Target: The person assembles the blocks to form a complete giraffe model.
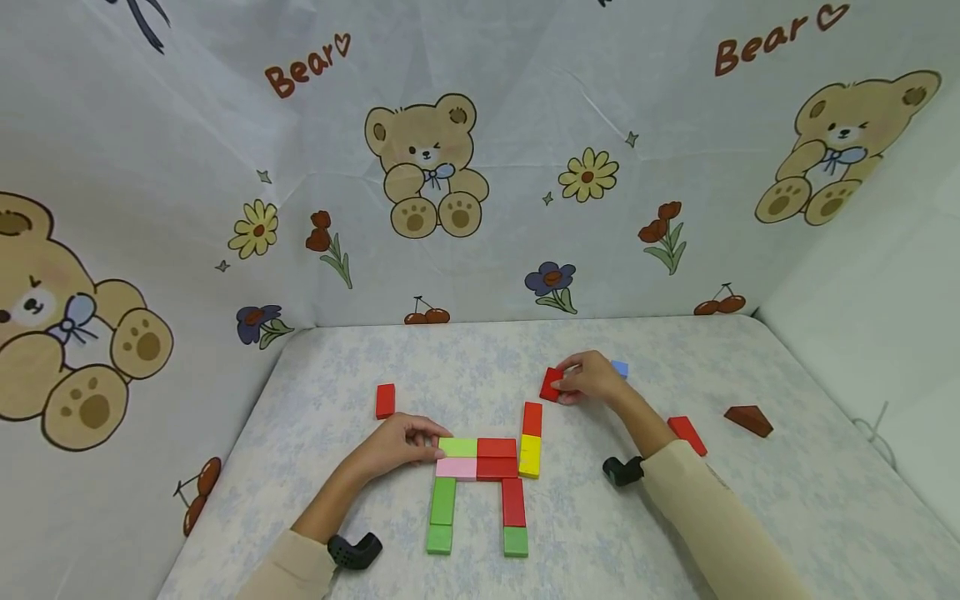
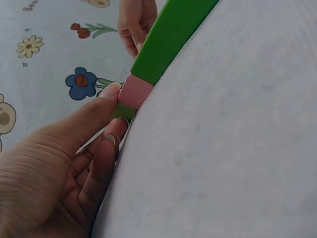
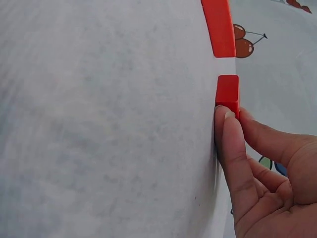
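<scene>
A red block [image 1: 550, 384] is pinched by the right hand [image 1: 592, 379], between the thumb and the fingers, at the left side of this hand; whether the table [image 1: 600, 542] is touched by it cannot be told. By the left hand [image 1: 397, 440], the left end of a lime block [image 1: 461, 447] is pinched with thumb and fingertip. Against its near side a pink block [image 1: 456, 469] is placed, and to the right of both, a red pair [image 1: 497, 459] is laid. Toward the person, two legs are formed: a green leg [image 1: 442, 512], made of two blocks, below the pink one, and a red-and-green leg [image 1: 514, 512] below the pair. Just beside the pair, between the hands, a yellow block [image 1: 530, 465] is seen, with an orange-red block [image 1: 532, 419] at its far end, near the pinched one. Beyond the left hand, a loose red block [image 1: 386, 401] is left apart. Behind the right hand, a blue block [image 1: 620, 368] is partly hidden; to the right of the forearm, a long red block [image 1: 687, 435] and, farther right, a brown block [image 1: 748, 420] are found.
</scene>
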Tool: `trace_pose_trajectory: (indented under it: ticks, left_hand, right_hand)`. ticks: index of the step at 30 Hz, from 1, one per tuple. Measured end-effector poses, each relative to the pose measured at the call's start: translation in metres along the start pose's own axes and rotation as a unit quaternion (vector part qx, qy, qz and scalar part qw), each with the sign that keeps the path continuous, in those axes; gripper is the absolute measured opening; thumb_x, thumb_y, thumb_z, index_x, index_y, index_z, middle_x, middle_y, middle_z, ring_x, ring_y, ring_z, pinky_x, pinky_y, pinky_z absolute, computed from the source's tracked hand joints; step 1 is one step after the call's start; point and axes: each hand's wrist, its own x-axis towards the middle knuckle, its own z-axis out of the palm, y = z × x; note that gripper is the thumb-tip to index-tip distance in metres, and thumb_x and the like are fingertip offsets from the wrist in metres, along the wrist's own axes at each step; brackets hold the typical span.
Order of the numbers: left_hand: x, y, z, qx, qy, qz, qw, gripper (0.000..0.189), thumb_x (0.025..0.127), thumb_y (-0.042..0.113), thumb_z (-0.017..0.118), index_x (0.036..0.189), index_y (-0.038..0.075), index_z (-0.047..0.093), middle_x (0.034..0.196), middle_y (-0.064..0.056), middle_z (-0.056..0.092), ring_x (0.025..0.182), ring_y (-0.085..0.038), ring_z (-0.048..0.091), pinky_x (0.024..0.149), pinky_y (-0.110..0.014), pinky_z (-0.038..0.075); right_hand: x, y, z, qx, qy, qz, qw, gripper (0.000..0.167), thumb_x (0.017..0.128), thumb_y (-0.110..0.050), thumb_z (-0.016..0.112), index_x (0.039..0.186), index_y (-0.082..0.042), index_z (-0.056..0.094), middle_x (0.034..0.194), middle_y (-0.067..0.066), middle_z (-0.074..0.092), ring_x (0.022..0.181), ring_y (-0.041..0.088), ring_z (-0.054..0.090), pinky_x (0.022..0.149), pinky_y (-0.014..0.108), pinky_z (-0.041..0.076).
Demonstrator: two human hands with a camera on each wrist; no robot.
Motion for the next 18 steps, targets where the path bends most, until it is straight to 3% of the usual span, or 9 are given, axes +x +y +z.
trace_pose_trajectory:
  ticks: [18]
  left_hand:
    - [0.000,0.002,0.000,0.006,0.002,-0.007,1.0000,0.029,0.084,0.015,0.084,0.113,0.018,0.079,0.084,-0.002,0.065,0.061,-0.012,0.052,0.056,-0.023,0.043]
  right_hand:
    - [0.007,-0.011,0.017,0.011,-0.034,-0.030,0.9989,0.038,0.094,-0.006,0.072,0.129,0.006,0.062,0.083,0.014,0.069,0.064,0.022,0.071,0.066,0.031,0.059]
